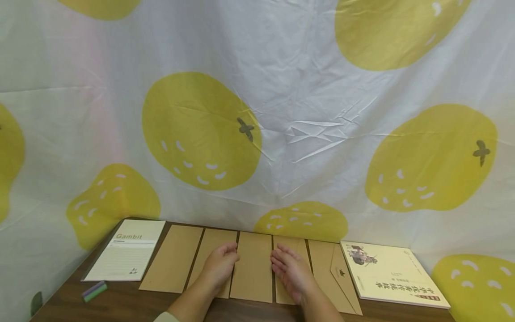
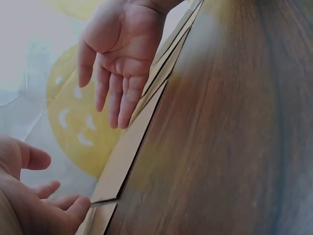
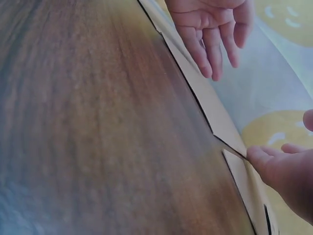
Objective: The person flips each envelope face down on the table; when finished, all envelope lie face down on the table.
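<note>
Several brown paper envelopes lie side by side in a row on the dark wooden table, among them a middle envelope, a leftmost envelope and a rightmost envelope with its pointed flap showing. My left hand is over the envelope left of the middle one, fingers loosely extended. Opposite it, my right hand is over the envelope right of the middle one, palm turned inward. Both wrist views show the palms facing each other with nothing held, fingertips close to the envelopes' edges.
A white notepad marked "Gambit" lies at the left end, with a small purple and green block in front. At the right end rests a cream book. Behind the table hangs a white curtain with yellow fruit shapes.
</note>
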`<action>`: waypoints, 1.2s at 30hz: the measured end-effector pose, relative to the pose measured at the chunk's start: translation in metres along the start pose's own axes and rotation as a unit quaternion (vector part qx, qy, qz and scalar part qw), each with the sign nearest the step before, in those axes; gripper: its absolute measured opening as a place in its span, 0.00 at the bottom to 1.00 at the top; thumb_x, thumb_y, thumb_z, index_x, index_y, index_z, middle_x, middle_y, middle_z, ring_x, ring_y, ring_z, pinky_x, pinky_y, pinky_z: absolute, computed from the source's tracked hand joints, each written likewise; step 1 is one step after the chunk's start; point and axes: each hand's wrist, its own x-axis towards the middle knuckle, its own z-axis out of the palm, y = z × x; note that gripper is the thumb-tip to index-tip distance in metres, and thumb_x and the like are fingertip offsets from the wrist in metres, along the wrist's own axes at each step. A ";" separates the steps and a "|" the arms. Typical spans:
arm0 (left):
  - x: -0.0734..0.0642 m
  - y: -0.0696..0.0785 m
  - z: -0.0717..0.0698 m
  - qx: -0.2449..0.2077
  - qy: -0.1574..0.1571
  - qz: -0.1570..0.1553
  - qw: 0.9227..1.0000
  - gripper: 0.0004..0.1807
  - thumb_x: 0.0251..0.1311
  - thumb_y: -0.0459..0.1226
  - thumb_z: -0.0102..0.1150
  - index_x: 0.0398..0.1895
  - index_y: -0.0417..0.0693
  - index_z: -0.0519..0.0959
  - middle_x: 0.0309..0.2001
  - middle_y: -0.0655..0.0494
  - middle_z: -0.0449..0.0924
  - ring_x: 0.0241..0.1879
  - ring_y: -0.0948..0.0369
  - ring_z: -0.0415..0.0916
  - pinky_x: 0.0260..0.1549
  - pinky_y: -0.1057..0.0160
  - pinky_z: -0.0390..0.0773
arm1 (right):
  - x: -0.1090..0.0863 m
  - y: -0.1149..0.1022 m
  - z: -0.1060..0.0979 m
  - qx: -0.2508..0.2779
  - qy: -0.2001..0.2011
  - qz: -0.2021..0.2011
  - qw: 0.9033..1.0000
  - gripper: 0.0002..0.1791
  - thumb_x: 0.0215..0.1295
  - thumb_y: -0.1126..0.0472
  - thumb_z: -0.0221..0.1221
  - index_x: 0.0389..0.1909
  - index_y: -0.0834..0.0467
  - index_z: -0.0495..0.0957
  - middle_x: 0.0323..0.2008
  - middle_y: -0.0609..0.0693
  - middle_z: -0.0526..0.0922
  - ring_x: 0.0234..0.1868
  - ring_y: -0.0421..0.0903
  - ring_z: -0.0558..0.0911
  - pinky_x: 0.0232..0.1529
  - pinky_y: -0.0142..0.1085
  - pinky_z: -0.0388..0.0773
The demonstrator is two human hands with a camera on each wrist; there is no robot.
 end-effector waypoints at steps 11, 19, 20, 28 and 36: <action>-0.012 0.011 0.036 -0.110 -0.088 0.018 0.990 0.32 0.77 0.36 0.53 0.78 0.28 0.63 0.77 0.29 0.68 0.75 0.35 0.70 0.72 0.42 0.77 | -0.013 -0.026 -0.030 -0.079 0.107 -0.052 0.990 0.34 0.87 0.54 0.44 0.82 0.70 0.52 0.77 0.72 0.66 0.70 0.57 0.78 0.70 0.42 0.80; -0.019 0.016 0.068 -0.125 -0.115 0.000 0.986 0.33 0.75 0.39 0.55 0.78 0.31 0.64 0.78 0.30 0.67 0.78 0.35 0.66 0.75 0.37 0.72 | -0.030 -0.032 -0.064 -0.109 0.128 -0.036 0.985 0.36 0.87 0.51 0.46 0.83 0.68 0.51 0.79 0.72 0.65 0.79 0.68 0.69 0.79 0.52 0.73; -0.020 0.016 0.071 -0.127 -0.118 -0.003 0.985 0.34 0.75 0.39 0.56 0.78 0.32 0.64 0.78 0.30 0.66 0.78 0.35 0.66 0.75 0.37 0.72 | -0.031 -0.032 -0.067 -0.112 0.129 -0.036 0.985 0.36 0.87 0.51 0.46 0.83 0.68 0.51 0.79 0.73 0.65 0.79 0.68 0.68 0.79 0.53 0.72; -0.024 0.019 0.087 -0.104 -0.110 -0.018 0.988 0.35 0.74 0.43 0.58 0.78 0.38 0.66 0.79 0.35 0.67 0.79 0.35 0.64 0.77 0.33 0.66 | -0.031 -0.025 -0.084 -0.113 0.127 -0.028 0.985 0.36 0.88 0.53 0.43 0.82 0.73 0.49 0.77 0.77 0.63 0.79 0.71 0.68 0.80 0.56 0.68; -0.024 0.017 0.089 -0.087 -0.112 -0.029 0.989 0.35 0.73 0.45 0.59 0.78 0.38 0.67 0.79 0.36 0.67 0.80 0.35 0.62 0.78 0.31 0.63 | -0.029 -0.022 -0.083 -0.102 0.099 -0.007 0.990 0.38 0.88 0.52 0.42 0.82 0.77 0.44 0.78 0.83 0.55 0.79 0.77 0.62 0.81 0.62 0.63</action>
